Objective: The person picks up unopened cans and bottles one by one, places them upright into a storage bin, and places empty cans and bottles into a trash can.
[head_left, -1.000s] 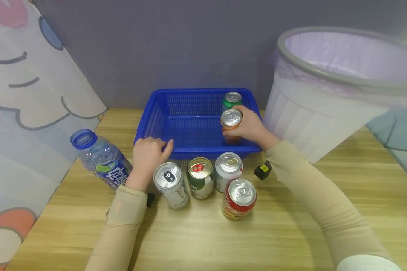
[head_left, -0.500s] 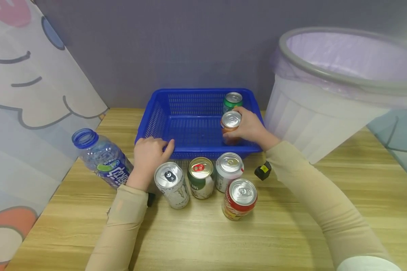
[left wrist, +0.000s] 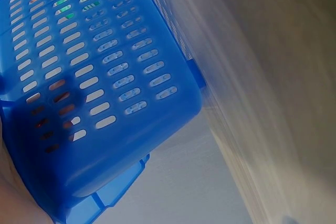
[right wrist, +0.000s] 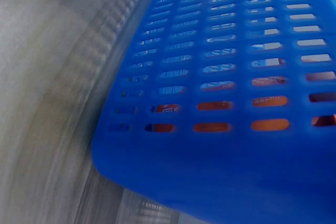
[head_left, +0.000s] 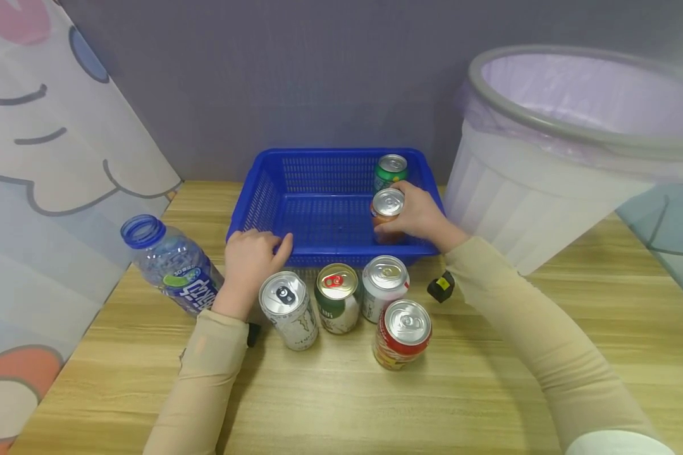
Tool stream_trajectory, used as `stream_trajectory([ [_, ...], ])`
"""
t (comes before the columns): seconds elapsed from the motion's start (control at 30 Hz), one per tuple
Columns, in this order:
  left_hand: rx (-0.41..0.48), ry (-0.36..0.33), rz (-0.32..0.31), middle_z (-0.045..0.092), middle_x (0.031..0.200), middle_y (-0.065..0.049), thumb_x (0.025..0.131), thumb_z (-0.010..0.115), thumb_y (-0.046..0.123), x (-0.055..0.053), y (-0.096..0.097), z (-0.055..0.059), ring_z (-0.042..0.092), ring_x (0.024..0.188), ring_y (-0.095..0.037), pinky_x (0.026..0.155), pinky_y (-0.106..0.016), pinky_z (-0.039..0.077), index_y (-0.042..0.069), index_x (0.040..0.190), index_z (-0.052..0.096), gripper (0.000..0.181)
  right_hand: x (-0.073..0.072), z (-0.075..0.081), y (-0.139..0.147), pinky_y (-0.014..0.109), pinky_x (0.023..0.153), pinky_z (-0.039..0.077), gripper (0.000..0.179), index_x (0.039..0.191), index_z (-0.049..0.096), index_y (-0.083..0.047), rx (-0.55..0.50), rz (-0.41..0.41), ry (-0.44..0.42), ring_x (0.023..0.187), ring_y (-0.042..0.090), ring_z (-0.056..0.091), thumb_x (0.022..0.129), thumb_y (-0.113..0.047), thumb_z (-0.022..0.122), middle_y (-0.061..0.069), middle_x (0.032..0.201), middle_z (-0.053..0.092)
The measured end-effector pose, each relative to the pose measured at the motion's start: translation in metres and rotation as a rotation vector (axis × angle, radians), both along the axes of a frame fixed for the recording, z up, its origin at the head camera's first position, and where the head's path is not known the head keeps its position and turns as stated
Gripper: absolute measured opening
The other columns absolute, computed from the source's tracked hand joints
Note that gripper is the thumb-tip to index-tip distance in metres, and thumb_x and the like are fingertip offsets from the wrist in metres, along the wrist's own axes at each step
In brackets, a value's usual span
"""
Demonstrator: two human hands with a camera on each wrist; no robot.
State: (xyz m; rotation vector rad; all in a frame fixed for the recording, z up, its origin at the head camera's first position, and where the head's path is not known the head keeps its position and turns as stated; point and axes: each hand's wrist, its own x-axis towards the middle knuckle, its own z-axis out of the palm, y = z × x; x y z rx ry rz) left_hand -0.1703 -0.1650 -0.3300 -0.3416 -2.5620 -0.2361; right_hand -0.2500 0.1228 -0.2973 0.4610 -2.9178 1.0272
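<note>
In the head view, my right hand (head_left: 424, 218) grips an orange can (head_left: 387, 215) inside the blue plastic basket (head_left: 319, 251), near its right end. The can stands upright, just in front of a green can (head_left: 391, 170) in the far right corner. My left hand (head_left: 253, 264) holds the basket's near rim at the left corner. In the left wrist view, only part of that hand (left wrist: 18, 198) shows at the lower left, and finger-coloured shapes appear through the slots. Through the basket's slotted wall, the right wrist view shows the orange can (right wrist: 270, 124); the right hand is mostly hidden there.
Before the basket stand a white can with a black tab (head_left: 290, 309), a green-and-white can (head_left: 337, 300), a white can (head_left: 384, 287) and a red can (head_left: 403, 335). A blue-capless bottle (head_left: 176, 265) stands left, a lined bin (head_left: 535, 189) right, a small black object (head_left: 441, 287) between.
The orange can, with my right hand round it, has come slightly lower and nearer inside the basket. My left hand stays at the rim, and the other cans keep their places.
</note>
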Motion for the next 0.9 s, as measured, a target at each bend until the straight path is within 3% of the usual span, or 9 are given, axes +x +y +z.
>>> stream_trajectory([
  [0.27, 0.002, -0.014, 0.001, 0.064, 0.061, -0.011, 0.093, 0.048, 0.034, 0.001, 0.0004, 0.0008, 0.057, 0.061, -0.03, 0.064, -0.041, 0.038, 0.004, 0.067, 0.07, 0.045, -0.002, -0.001, 0.0001, 0.047, 0.096, 0.042, 0.083, 0.126, 0.045, 0.004, 0.032, -0.006, -0.034, 0.111, 0.035, 0.056, 0.061, -0.023, 0.088, 0.02, 0.118, 0.059],
  [0.9, -0.004, -0.034, 0.011, 0.066, 0.064, -0.011, 0.093, 0.047, 0.035, 0.0009, 0.0005, 0.002, 0.058, 0.063, -0.03, 0.064, -0.041, 0.038, 0.004, 0.071, 0.072, 0.045, -0.0039, -0.002, -0.0008, 0.047, 0.095, 0.043, 0.083, 0.126, 0.045, 0.004, 0.057, -0.011, -0.015, 0.109, 0.035, 0.057, 0.061, -0.025, 0.088, 0.02, 0.117, 0.06],
])
